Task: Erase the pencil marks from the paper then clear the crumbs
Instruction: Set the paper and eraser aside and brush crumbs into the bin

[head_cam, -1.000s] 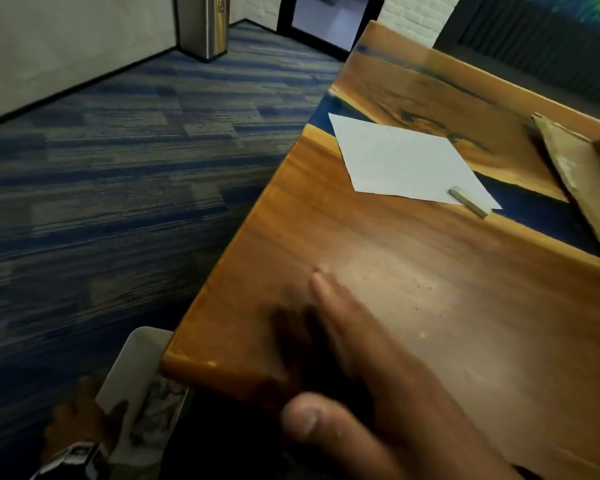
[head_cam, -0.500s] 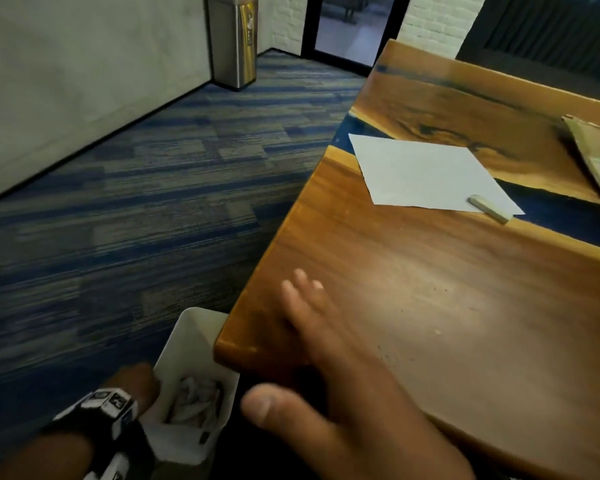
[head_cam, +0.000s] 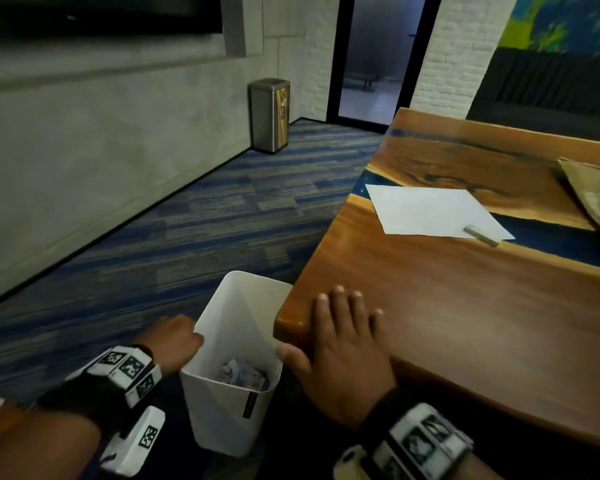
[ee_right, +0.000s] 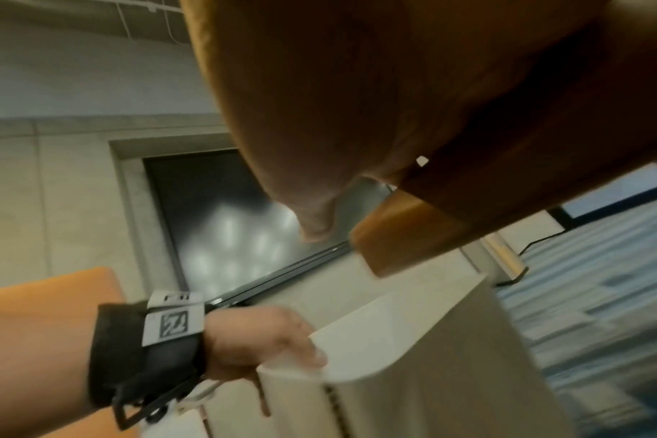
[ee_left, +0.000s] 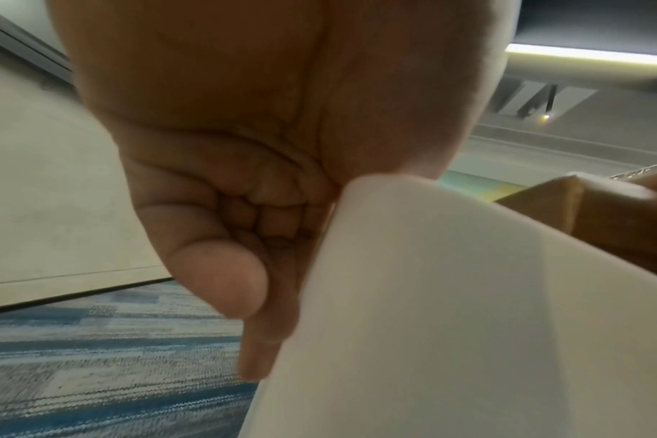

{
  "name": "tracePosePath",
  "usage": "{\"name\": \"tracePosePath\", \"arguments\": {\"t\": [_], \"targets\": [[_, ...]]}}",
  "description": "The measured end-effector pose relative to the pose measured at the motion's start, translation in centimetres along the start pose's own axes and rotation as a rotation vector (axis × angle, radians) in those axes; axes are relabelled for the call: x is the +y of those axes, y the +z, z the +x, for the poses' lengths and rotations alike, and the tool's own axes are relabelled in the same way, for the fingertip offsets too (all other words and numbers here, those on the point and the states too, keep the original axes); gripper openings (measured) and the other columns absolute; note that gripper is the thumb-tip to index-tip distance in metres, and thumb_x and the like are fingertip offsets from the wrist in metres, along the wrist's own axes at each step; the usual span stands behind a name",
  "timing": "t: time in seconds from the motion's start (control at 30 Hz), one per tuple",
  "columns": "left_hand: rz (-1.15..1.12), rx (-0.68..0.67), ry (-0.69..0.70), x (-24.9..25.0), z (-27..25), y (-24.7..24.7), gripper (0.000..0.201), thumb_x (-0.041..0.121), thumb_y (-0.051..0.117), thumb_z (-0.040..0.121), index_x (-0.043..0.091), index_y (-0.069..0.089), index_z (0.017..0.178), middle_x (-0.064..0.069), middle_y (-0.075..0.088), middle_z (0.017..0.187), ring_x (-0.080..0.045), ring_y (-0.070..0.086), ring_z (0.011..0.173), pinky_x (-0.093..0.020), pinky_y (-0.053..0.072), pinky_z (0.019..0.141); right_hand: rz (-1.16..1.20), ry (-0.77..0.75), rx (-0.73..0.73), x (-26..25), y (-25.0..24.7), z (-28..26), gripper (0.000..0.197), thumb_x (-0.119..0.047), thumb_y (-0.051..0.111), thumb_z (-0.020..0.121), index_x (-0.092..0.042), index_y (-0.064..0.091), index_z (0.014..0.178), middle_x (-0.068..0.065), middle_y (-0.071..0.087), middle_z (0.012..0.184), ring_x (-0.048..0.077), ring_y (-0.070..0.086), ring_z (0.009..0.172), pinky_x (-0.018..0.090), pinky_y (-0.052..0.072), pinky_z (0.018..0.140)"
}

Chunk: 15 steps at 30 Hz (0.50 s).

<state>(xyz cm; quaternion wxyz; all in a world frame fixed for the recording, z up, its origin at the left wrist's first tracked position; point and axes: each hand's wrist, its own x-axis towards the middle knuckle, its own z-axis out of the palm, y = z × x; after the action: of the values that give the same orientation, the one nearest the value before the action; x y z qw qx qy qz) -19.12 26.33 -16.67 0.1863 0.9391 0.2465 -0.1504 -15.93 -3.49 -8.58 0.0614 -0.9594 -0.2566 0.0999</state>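
Where a second ago the right hand (head_cam: 343,344) was sweeping across the counter (head_cam: 465,306), it now lies flat at the near left corner, fingers (head_cam: 340,306) straight, holding nothing. Left hand (head_cam: 172,341) grips the rim of the white bin (head_cam: 222,410), now raised under that corner: crumb clearing judged near done. Paper (head_cam: 426,211), eraser (head_cam: 482,233): far side.

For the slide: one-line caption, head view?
Right hand flat at table corner, left hand holding white bin below edge.

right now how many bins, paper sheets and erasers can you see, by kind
bins: 2, a white bin held by the left hand and a steel bin by the wall
paper sheets: 1
erasers: 1
total: 4
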Motion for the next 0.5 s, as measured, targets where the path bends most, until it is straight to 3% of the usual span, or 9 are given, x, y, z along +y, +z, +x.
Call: {"name": "tracePosePath", "arguments": {"t": [0.1, 0.2, 0.27, 0.3, 0.33, 0.37, 0.43, 0.47, 0.5], "targets": [[-0.005, 0.019, 0.004, 0.6, -1.6, -1.3, 0.022, 0.026, 0.055, 0.093, 0.010, 0.070, 0.090, -0.009, 0.071, 0.099, -0.026, 0.068, 0.090, -0.033, 0.049, 0.072, 0.143, -0.216, 0.011, -4.8, 0.0, 1.7, 0.079, -0.067, 0.023, 0.095, -0.022, 0.011, 0.159, 0.008, -0.001, 0.168, 0.028, -0.008, 0.154, 0.055, -0.010, 0.120], [0.023, 0.034, 0.017, 0.7, -2.2, -2.6, 0.022, 0.026, 0.053, 0.097, 0.011, 0.068, 0.090, -0.006, 0.069, 0.098, -0.021, 0.066, 0.087, -0.032, 0.050, 0.073, 0.675, -0.397, 0.014, -6.2, -2.3, 1.8, 0.055, -0.039, 0.043, 0.105, -0.030, 0.026, 0.156, -0.003, 0.015, 0.166, 0.010, 0.011, 0.152, 0.036, 0.007, 0.124], [0.064, 0.036, 0.024, 0.7, -2.6, -3.4, 0.022, 0.027, 0.051, 0.099, 0.012, 0.062, 0.087, -0.006, 0.065, 0.099, -0.021, 0.063, 0.089, -0.032, 0.046, 0.072, 0.840, -0.379, 0.110, -3.7, -3.7, 1.5, 0.052, -0.034, 0.050, 0.103, -0.034, 0.033, 0.152, -0.008, 0.021, 0.164, 0.001, 0.020, 0.146, 0.027, 0.018, 0.120], [0.076, 0.039, 0.029, 0.6, -2.7, -3.6, 0.021, 0.027, 0.051, 0.098, 0.013, 0.061, 0.086, -0.007, 0.065, 0.101, -0.023, 0.063, 0.092, -0.032, 0.047, 0.074, 0.790, -0.315, 0.200, -1.5, -4.1, 1.6, 0.052, -0.038, 0.050, 0.102, -0.037, 0.034, 0.151, -0.008, 0.023, 0.164, 0.002, 0.022, 0.145, 0.030, 0.021, 0.120], [0.095, 0.040, 0.033, 0.5, -2.7, -3.7, 0.021, 0.027, 0.051, 0.098, 0.013, 0.061, 0.087, -0.009, 0.066, 0.104, -0.024, 0.064, 0.095, -0.032, 0.048, 0.077, 0.692, -0.208, 0.270, 1.0, -4.3, 1.8, 0.053, -0.045, 0.049, 0.101, -0.039, 0.033, 0.151, -0.007, 0.023, 0.164, 0.007, 0.022, 0.147, 0.040, 0.022, 0.121], [0.112, 0.041, 0.033, 0.5, -2.9, -3.7, 0.020, 0.027, 0.051, 0.098, 0.013, 0.062, 0.089, -0.009, 0.067, 0.107, -0.025, 0.064, 0.097, -0.031, 0.049, 0.079, 0.534, -0.059, 0.267, 3.5, -4.3, 1.8, 0.054, -0.053, 0.044, 0.100, -0.041, 0.029, 0.151, -0.004, 0.020, 0.165, 0.017, 0.019, 0.150, 0.051, 0.021, 0.120], [0.126, 0.040, 0.032, 0.1, -2.3, -3.1, 0.019, 0.026, 0.051, 0.098, 0.012, 0.063, 0.094, -0.010, 0.067, 0.109, -0.025, 0.064, 0.098, -0.030, 0.049, 0.080, 0.209, 0.182, 0.107, 6.1, -3.3, 1.5, 0.063, -0.066, 0.029, 0.097, -0.040, 0.019, 0.153, 0.002, 0.005, 0.168, 0.033, 0.004, 0.153, 0.064, 0.007, 0.118], [0.139, 0.028, 0.027, 0.2, -2.3, -3.0, 0.020, 0.026, 0.051, 0.098, 0.011, 0.064, 0.096, -0.009, 0.067, 0.110, -0.024, 0.064, 0.098, -0.030, 0.049, 0.080, 0.090, 0.171, 0.030, 5.9, -2.3, 1.2, 0.068, -0.070, 0.021, 0.095, -0.038, 0.014, 0.155, 0.002, -0.002, 0.168, 0.037, -0.005, 0.153, 0.066, -0.001, 0.117], [0.156, 0.021, 0.034, 0.7, -2.5, -3.0, 0.021, 0.026, 0.050, 0.099, 0.011, 0.064, 0.097, -0.009, 0.067, 0.109, -0.023, 0.064, 0.097, -0.029, 0.049, 0.079, 0.021, 0.055, -0.007, 4.8, -1.5, 0.7, 0.073, -0.074, 0.013, 0.093, -0.038, 0.009, 0.156, 0.000, -0.006, 0.168, 0.037, -0.011, 0.152, 0.067, -0.008, 0.115]]}}
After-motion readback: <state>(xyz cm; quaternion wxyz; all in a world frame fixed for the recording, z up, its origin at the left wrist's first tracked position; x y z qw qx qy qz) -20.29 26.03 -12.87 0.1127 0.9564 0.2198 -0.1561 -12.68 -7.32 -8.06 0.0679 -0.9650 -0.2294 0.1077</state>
